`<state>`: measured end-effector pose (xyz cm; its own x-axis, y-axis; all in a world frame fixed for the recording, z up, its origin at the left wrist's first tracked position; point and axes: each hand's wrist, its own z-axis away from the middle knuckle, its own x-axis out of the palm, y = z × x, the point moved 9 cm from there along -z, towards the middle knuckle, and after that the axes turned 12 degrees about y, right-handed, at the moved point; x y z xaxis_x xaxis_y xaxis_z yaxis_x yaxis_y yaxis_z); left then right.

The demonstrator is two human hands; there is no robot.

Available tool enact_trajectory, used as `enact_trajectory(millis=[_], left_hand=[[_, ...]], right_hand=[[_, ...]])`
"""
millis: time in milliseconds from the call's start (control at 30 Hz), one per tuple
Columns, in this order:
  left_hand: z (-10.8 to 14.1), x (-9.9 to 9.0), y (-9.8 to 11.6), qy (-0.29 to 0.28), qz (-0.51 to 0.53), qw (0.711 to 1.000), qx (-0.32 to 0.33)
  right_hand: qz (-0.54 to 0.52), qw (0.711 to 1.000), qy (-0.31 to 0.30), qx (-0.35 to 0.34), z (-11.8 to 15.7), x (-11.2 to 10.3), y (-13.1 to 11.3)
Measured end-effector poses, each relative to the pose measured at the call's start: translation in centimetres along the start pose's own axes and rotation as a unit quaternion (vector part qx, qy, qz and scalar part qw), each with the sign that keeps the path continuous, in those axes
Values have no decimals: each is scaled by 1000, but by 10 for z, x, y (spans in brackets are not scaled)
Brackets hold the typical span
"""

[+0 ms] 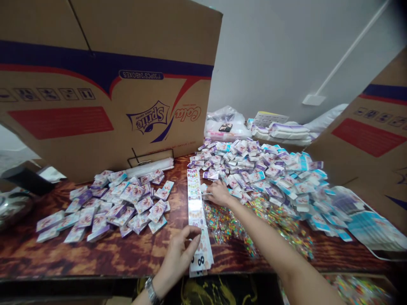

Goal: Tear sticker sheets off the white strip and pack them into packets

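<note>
My left hand (181, 254) grips the lower part of a long strip of printed sticker cards (196, 216), which lies lengthwise on the dark wood-grain table (104, 258). My right hand (219, 192) reaches over the table, its fingertips at the strip's upper edge, among small white-and-purple packets in a big heap (251, 169). Whether those fingers pinch a packet is hidden. A second, looser spread of packets (127, 201) lies left of the strip. Colourful small plastic sachets (229, 226) are scattered beneath my right forearm.
A large printed cardboard box (95, 89) stands upright at the table's back left, and another box (372, 135) leans in at the right. Bagged white packs (280, 133) lie behind the heap. A box of colourful sachets (359, 290) sits below the table's front edge.
</note>
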<state>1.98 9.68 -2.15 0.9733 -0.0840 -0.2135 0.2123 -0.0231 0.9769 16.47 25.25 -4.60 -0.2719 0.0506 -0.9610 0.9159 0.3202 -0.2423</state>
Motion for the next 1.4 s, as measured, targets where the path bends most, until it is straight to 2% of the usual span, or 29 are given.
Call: enact_trajectory(millis=[133, 233, 333, 400, 533, 633, 733, 800, 867, 933, 1033, 1167, 1267, 1400], left_hand=[[-15, 1, -9, 16, 42, 999, -21], [-31, 10, -15, 20, 110, 992, -61], [-44, 18, -14, 24, 136, 988, -75], [-49, 19, -13, 29, 135, 988, -72], [-58, 12, -15, 64, 124, 988, -67], [-66, 12, -6, 69, 85, 994, -22], [-69, 15, 13, 70, 8, 996, 53], [-68, 13, 21, 78, -30, 994, 75], [-64, 10, 22, 76, -49, 993, 75], [-59, 4, 17, 71, -55, 994, 60], [-52, -6, 5, 69, -38, 997, 25], [-40, -9, -9, 50, -2, 999, -12], [-34, -11, -12, 52, 2, 998, -19], [-29, -13, -10, 56, 16, 998, -28]], right_hand=[[22, 1000, -17, 5, 6, 1, 2], [20, 999, -28, 6, 6, 4, 1], [5, 999, -35, 16, 3, 7, -1], [-19, 999, -24, 25, 1, 3, -2], [-111, 992, 27, 43, 9, -19, -6], [-215, 975, 41, 45, 27, -33, -24], [-315, 949, 17, 26, 46, -39, -49], [-363, 932, 1, 16, 55, -42, -57], [-388, 921, -7, 21, 60, -42, -50], [-388, 921, -19, 39, 63, -37, -29], [-353, 932, -38, 72, 63, -22, 12], [-287, 952, -12, 109, 58, -10, 56], [-239, 964, -1, 119, 56, -8, 70], [-161, 979, -42, 118, 61, 1, 75]])
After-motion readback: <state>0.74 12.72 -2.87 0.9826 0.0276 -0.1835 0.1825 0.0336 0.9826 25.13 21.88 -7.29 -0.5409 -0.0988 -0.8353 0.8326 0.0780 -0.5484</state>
